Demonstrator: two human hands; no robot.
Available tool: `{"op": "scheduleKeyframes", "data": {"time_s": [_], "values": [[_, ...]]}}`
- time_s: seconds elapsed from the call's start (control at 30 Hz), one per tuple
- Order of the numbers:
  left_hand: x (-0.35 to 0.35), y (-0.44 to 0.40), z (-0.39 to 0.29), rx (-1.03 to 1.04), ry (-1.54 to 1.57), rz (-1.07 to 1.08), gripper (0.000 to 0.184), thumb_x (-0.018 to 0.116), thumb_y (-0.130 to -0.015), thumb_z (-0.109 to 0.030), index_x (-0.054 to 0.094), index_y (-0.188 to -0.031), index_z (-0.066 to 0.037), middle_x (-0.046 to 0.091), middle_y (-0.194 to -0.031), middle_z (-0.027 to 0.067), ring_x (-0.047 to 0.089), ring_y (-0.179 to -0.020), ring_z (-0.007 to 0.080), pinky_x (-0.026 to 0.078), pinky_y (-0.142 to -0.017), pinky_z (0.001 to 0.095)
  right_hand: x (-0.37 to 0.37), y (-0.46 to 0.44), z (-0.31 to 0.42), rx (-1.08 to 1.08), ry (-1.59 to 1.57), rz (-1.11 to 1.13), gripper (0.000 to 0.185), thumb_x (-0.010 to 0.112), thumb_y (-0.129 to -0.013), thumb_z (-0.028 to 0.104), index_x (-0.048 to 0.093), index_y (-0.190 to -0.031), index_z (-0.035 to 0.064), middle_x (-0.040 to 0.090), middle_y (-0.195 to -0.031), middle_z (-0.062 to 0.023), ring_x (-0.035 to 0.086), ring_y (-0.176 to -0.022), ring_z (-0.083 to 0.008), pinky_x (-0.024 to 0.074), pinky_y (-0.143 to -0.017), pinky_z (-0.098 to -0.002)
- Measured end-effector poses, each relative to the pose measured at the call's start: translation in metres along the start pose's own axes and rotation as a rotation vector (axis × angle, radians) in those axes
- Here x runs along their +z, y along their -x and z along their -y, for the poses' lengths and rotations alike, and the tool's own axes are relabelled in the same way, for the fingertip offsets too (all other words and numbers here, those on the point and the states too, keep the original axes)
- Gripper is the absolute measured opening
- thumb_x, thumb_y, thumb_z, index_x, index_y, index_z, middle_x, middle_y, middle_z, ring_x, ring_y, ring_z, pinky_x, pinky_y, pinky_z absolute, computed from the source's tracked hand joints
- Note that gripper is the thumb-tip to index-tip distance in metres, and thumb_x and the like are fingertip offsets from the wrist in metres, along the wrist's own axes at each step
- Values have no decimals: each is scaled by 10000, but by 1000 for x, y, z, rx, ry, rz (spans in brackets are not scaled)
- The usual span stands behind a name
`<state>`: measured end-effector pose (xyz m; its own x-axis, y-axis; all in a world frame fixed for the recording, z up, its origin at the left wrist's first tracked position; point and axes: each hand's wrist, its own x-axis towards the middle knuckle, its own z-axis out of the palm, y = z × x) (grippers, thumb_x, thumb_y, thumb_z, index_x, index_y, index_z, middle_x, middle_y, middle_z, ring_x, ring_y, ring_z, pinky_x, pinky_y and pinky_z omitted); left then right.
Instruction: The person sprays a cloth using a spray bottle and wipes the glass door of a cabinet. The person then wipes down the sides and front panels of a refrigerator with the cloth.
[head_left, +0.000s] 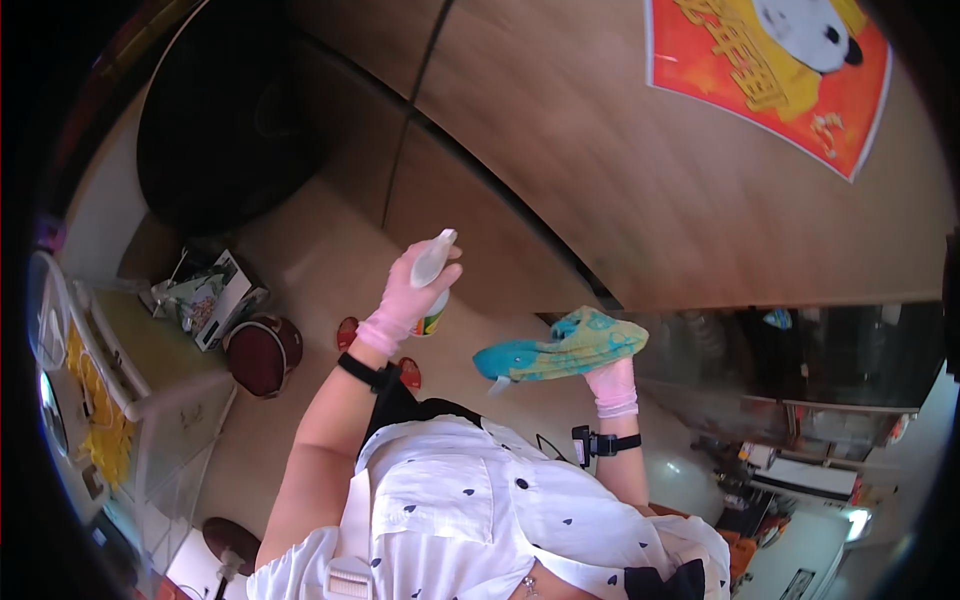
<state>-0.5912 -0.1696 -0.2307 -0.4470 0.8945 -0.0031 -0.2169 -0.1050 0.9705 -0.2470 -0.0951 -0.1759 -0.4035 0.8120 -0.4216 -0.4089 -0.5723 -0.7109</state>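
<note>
My left hand [405, 285], in a pink glove, is wrapped round a spray bottle [435, 260] with a white trigger head. Part of the bottle's coloured label shows below the fingers; the rest is hidden behind the hand. On the other side, my right hand [612, 378], gloved in pink too, grips a folded teal and yellow cloth [560, 348]. The cloth covers most of the right fingers. Both hands are held out in front of my body, apart from each other, short of a large wood-toned panel [520, 130].
A red poster with a panda [780, 70] is on the panel at the upper right. To the left are a dark round object [230, 110], a box [225, 300], a dark red stool [263, 355] and a white-edged cabinet [150, 390]. Cluttered shelves [800, 470] stand at the right.
</note>
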Motion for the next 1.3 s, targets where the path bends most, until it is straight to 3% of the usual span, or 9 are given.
{"op": "scheduleKeyframes", "data": {"time_s": [0.43, 0.6, 0.8, 0.83, 0.9, 1.0, 1.13, 1.2, 1.3], "values": [[84, -69, 2, -234, -540, 167, 400, 744, -814, -348, 662, -1062, -45, 687, -980, 147, 654, -936, 301, 497, -856, 359, -14, 45, -22, -310, 153, -181, 432, 525, -984, 349, 528, -1312, 67, 530, -1358, -121, 495, -1260, -283, 391, -1075, -460], [74, -69, 11, -197, -495, 199, 430, 751, -818, -330, 633, -1128, -57, 681, -1058, 128, 643, -1009, 299, 493, -918, 359, -1, -30, -54, -933, 1591, -276, 442, 685, -682, 87, 588, -1093, -44, 567, -1078, -236, 522, -1045, -438, 418, -939, -491], [16, -10, 20, -70, 76, -105, 389, 738, -844, -90, 584, -1199, -44, 672, -1073, 31, 616, -997, 123, 490, -889, 277, 77, -158, -69, -1117, 1940, -442, 345, 573, -845, 265, 625, -1018, -29, 612, -1070, -259, 586, -1000, -421, 475, -872, -484], [1, 4, 19, -83, 39, -125, 383, 731, -849, -82, 581, -1200, -43, 669, -1076, 31, 613, -1002, 122, 488, -891, 276, 108, -170, -66, -1123, 1942, -429, 345, 573, -845, 265, 625, -1018, -29, 612, -1070, -259, 586, -1000, -421, 475, -872, -484], [-21, 31, 30, -173, 60, -173, 381, 733, -845, -81, 585, -1195, -45, 669, -1069, 35, 615, -998, 127, 487, -895, 282, 177, -183, -57, -188, 1967, -439, 317, 517, -869, 266, 686, -955, 12, 682, -899, -226, 664, -824, -420, 530, -773, -506], [-47, 51, 58, 31, -469, -106, 381, 728, -841, -68, 583, -1192, -36, 670, -1056, 44, 620, -990, 137, 486, -898, 293, 210, -245, -102, -1339, 2107, -588, 336, 555, -847, 308, 675, -940, 8, 682, -955, -255, 670, -939, -397, 529, -836, -491], [-55, 66, 51, -193, -52, -157, 376, 717, -841, -59, 576, -1187, -22, 672, -1056, 55, 627, -989, 152, 485, -907, 305, 165, -212, -66, -677, 2014, 1, 342, 559, -840, 283, 669, -1011, 8, 656, -1000, -273, 632, -941, -416, 496, -808, -503], [-68, 62, 38, -145, -142, -192, 355, 705, -844, -50, 570, -1171, -12, 673, -1053, 60, 630, -988, 157, 489, -906, 312, 133, -155, -35, -408, 1805, -216, 354, 511, -901, 296, 681, -1022, 9, 666, -947, -261, 623, -914, -432, 483, -804, -517], [-92, 67, 30, -56, -96, -304, 328, 703, -841, -43, 578, -1142, -17, 676, -1046, 63, 631, -968, 155, 491, -901, 307, 63, -145, -41, -1263, 2069, -290, 398, 525, -868, 301, 683, -1060, -10, 684, -995, -233, 631, -960, -443, 493, -866, -509]]}}
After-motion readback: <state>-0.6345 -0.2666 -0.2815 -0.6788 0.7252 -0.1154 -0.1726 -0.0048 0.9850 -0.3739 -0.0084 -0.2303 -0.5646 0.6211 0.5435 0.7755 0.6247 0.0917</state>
